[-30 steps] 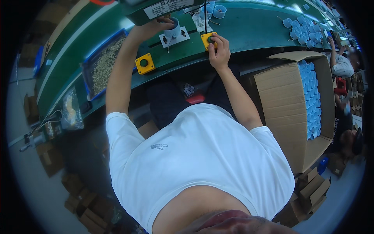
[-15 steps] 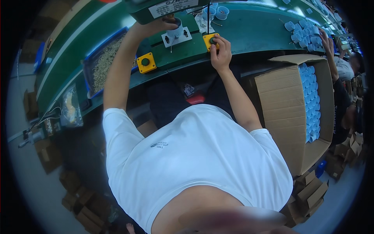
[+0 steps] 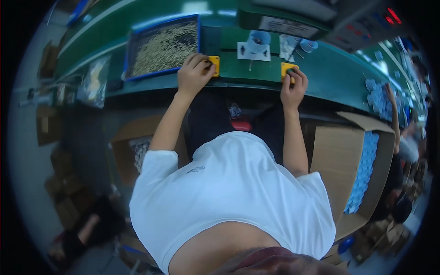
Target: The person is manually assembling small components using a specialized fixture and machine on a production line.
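A: Where does the light blue cup (image 3: pixel 258 40) sit from your hands?

B: It stands on the white plate (image 3: pixel 257 57), out of your grasp. Your left hand (image 3: pixel 193 75) is off to one side of it and your right hand (image 3: pixel 294 89) off to the other, both nearer your body, with the cup between and beyond them.

A: And the containers around you?

B: Beside your left hand is the blue tray (image 3: pixel 199 34), with small pale pieces (image 3: pixel 165 46) spread over its floor. To your right, the tall carton (image 3: pixel 337 160) holds rows of blue cups (image 3: pixel 362 174). Low on your left, another carton (image 3: pixel 120 156) has small greyish items in it, too blurred to name.

A: What about your grip?

B: Your left fingers are curled over the left yellow box (image 3: pixel 216 69), at its dark button. Your right fingers and thumb bend over the right yellow box (image 3: pixel 285 68), at its green button. I can't tell whether either hand is clamped on its button or only resting there, nor whether the buttons are pressed.
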The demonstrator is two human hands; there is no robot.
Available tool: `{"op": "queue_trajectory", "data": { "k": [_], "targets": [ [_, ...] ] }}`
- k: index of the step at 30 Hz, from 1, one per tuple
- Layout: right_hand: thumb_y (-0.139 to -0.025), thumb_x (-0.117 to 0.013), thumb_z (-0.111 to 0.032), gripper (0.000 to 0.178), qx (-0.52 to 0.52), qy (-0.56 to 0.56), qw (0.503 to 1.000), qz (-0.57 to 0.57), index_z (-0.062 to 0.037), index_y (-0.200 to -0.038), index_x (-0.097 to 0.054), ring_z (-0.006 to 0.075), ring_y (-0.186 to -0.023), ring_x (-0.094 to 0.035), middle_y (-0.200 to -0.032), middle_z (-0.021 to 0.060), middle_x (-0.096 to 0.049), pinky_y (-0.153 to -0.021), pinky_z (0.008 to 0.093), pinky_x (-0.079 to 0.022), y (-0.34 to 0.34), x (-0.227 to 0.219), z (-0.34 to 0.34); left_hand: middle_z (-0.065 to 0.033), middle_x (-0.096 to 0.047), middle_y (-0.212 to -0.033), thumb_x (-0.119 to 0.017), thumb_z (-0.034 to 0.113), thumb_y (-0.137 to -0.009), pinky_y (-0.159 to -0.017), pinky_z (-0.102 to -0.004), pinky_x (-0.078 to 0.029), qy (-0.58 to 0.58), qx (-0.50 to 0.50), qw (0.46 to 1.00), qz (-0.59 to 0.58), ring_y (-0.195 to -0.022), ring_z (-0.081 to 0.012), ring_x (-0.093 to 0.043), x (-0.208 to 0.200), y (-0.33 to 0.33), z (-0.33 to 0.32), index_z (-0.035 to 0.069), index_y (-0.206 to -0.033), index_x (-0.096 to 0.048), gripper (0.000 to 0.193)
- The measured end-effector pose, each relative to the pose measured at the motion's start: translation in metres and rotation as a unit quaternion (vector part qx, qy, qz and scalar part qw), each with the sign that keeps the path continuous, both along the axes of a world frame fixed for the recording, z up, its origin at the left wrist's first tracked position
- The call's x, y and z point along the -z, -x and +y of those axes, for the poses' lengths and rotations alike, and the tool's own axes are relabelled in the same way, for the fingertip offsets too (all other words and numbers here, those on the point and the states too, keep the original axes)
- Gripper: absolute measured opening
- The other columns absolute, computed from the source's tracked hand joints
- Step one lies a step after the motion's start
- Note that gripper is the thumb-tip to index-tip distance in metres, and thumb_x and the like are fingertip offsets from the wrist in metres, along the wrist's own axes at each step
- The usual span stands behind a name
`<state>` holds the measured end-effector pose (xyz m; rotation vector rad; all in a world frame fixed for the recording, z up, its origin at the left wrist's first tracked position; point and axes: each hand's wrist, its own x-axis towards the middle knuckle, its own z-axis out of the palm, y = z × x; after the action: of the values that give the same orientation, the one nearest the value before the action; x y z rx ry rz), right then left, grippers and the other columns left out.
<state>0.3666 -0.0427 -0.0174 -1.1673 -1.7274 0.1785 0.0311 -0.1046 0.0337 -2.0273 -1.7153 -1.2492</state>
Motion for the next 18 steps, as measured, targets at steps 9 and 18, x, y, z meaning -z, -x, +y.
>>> {"op": "queue_trajectory", "data": {
  "k": [9, 18],
  "targets": [
    [-0.097, -0.065, -0.012, 0.026, 0.035, -0.007, 0.999, 0.018, -0.002, -0.121, -0.061, 0.035, -0.121, -0.057, -0.133, 0.0174, -0.059, -0.1, 0.0408, -0.049, 0.012, 0.012, -0.002, -0.011, -0.072, -0.112, -0.076, 0.016, -0.088, -0.086, -0.0381, -0.057, 0.059, -0.083, 0.993, 0.066, -0.101, -0.0283, -0.069, -0.004, 0.071, 0.028, 0.006, -0.103, -0.076, 0.018],
    [-0.095, -0.065, -0.013, 0.028, 0.046, -0.024, 0.999, -0.001, -0.0039, -0.122, -0.06, 0.0356, -0.122, -0.057, -0.136, 0.0167, -0.058, -0.101, 0.0414, -0.049, 0.01, 0.014, -0.001, -0.0132, -0.069, -0.11, -0.07, 0.02, -0.093, -0.088, -0.0436, -0.053, 0.31, -0.047, 0.949, -0.019, -0.101, -0.0341, -0.066, 0.015, 0.101, 0.04, 0.007, -0.107, -0.073, 0.019]
  ]
}}
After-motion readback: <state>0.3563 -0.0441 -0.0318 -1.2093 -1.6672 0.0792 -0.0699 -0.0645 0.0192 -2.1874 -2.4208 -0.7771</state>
